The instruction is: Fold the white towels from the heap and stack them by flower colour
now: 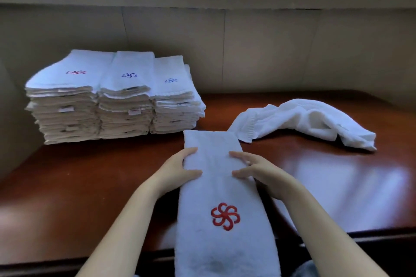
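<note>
**Red-flower towel held at mid-length, both hands**

Nearest the camera: a long, narrow folded towel (222,198) lies lengthwise on the reddish-brown table (90,175), its near end hanging over the front edge toward the person. A red pinwheel flower (225,216) is stitched on the near half, facing up.

Left hand (180,168): grips the towel's left edge at mid-length, thumb on top of the cloth, fingers curled round the edge.

Right hand (256,172): grips the opposite edge at the same level, thumb and fingers lying on top, the rest of the hand beside the edge. How far the fingers wrap underneath cannot be told.

Farther right: a crumpled white heap (304,123) lies on the table, its near-left corner just beside the towel's far end.

Far left, against the wall: three stacks of folded towels standing side by side, touching. Left stack (65,101) shows a red flower on top; middle stack (126,99) a dark blue one; right stack (175,101) a lighter blue one. The right stack is lowest.
</note>
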The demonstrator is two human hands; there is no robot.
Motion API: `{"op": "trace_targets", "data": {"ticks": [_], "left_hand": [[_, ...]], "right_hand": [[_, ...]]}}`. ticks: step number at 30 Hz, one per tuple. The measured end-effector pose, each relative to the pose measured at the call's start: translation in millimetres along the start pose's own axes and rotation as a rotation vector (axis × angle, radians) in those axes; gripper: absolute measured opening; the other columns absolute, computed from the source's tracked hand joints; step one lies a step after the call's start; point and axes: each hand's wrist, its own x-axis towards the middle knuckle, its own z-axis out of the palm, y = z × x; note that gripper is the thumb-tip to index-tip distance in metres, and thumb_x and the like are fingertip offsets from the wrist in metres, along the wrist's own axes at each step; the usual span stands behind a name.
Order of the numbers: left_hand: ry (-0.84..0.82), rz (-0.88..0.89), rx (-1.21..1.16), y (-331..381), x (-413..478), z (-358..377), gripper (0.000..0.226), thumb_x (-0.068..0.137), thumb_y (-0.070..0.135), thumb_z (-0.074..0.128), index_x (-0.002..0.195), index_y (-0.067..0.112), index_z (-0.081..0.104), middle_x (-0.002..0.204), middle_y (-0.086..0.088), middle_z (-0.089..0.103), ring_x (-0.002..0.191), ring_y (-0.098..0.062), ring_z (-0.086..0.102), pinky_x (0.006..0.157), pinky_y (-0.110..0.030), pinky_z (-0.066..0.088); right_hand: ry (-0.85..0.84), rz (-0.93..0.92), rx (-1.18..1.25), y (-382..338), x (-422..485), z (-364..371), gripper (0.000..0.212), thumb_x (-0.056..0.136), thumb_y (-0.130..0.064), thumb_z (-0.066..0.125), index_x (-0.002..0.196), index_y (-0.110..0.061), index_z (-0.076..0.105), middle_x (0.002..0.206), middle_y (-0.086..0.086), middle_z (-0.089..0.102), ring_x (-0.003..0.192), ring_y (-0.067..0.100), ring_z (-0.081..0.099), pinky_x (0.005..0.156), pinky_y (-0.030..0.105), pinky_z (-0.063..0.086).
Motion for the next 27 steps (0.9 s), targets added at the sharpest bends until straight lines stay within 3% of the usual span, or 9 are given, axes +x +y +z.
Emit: {"op": "trace_targets", "data": {"ticks": [4, 6, 10, 15, 19, 21, 23, 25, 27], "left_hand": [[0.038, 0.031, -0.068, 4, -7, -1, 0.07, 0.081, 0.012, 0.07, 0.142, 0.029, 0.041, 0.131, 0.008, 0.052, 0.111, -0.008, 0.057, 0.094, -0.027, 0.05], [0.066, 0.076, -0.122, 11, -13, -8, 0.07, 0.08, 0.011, 0.071, 0.141, 0.032, 0.042, 0.127, 0.012, 0.051, 0.106, -0.002, 0.057, 0.086, -0.021, 0.051], [0.111, 0.193, -0.394, 38, -23, -32, 0.067, 0.07, 0.012, 0.076, 0.127, 0.037, 0.051, 0.126, 0.007, 0.058, 0.107, -0.013, 0.064, 0.088, -0.032, 0.055], [0.164, 0.347, -0.39, 115, 23, -103, 0.072, 0.066, 0.015, 0.069, 0.133, 0.031, 0.048, 0.123, 0.006, 0.061, 0.103, -0.011, 0.066, 0.086, -0.031, 0.055], [0.355, 0.296, -0.314, 175, 126, -184, 0.076, 0.08, 0.015, 0.068, 0.144, 0.029, 0.028, 0.107, 0.003, 0.061, 0.076, -0.01, 0.066, 0.06, -0.025, 0.054], [0.431, 0.022, -0.159, 166, 176, -206, 0.075, 0.091, 0.025, 0.057, 0.151, 0.018, 0.012, 0.12, -0.007, 0.056, 0.076, -0.018, 0.061, 0.057, -0.027, 0.051], [0.358, -0.215, 0.115, 132, 214, -210, 0.069, 0.096, 0.027, 0.051, 0.149, 0.009, 0.012, 0.118, -0.016, 0.052, 0.072, -0.023, 0.056, 0.059, -0.03, 0.048], [0.323, -0.263, 0.406, 100, 242, -206, 0.055, 0.095, 0.019, 0.052, 0.142, 0.004, 0.031, 0.121, -0.019, 0.055, 0.084, -0.028, 0.059, 0.07, -0.032, 0.046], [0.367, -0.147, 0.644, 83, 258, -205, 0.044, 0.091, 0.018, 0.052, 0.132, 0.006, 0.044, 0.132, -0.016, 0.053, 0.111, -0.03, 0.056, 0.083, -0.029, 0.042]], "right_hand": [[0.008, -0.076, 0.055, 1, -2, 6, 0.064, 0.079, 0.001, 0.067, 0.131, -0.034, 0.055, 0.12, -0.005, 0.063, 0.101, 0.011, 0.067, 0.094, 0.028, 0.051], [0.016, -0.154, 0.105, -6, -5, 6, 0.065, 0.076, 0.005, 0.067, 0.123, -0.039, 0.058, 0.12, -0.009, 0.065, 0.102, 0.008, 0.067, 0.089, 0.025, 0.052], [0.002, -0.3, 0.247, -41, -11, 2, 0.068, 0.073, 0.013, 0.064, 0.117, -0.038, 0.063, 0.112, -0.012, 0.07, 0.101, 0.008, 0.067, 0.075, 0.016, 0.053], [0.065, -0.473, 0.279, -152, 29, -15, 0.066, 0.073, 0.016, 0.06, 0.116, -0.033, 0.065, 0.102, -0.005, 0.073, 0.09, 0.015, 0.071, 0.074, 0.024, 0.058], [0.191, -0.529, 0.265, -268, 133, -22, 0.058, 0.08, 0.009, 0.055, 0.133, -0.014, 0.054, 0.111, -0.003, 0.065, 0.091, 0.021, 0.066, 0.076, 0.027, 0.053], [0.148, -0.439, 0.175, -285, 200, -16, 0.038, 0.087, 0.005, 0.049, 0.124, -0.003, 0.055, 0.115, 0.019, 0.06, 0.091, 0.031, 0.06, 0.081, 0.037, 0.047], [0.071, -0.237, -0.019, -265, 255, -3, 0.025, 0.09, 0.0, 0.049, 0.114, 0.002, 0.057, 0.108, 0.024, 0.059, 0.086, 0.03, 0.058, 0.082, 0.039, 0.047], [0.07, -0.115, -0.177, -228, 292, 5, 0.02, 0.088, -0.004, 0.055, 0.107, -0.002, 0.06, 0.093, 0.015, 0.063, 0.074, 0.024, 0.06, 0.075, 0.031, 0.047], [0.051, -0.117, -0.07, -201, 314, 2, 0.011, 0.086, -0.003, 0.058, 0.096, -0.007, 0.06, 0.078, 0.01, 0.067, 0.063, 0.021, 0.065, 0.064, 0.025, 0.048]]}}
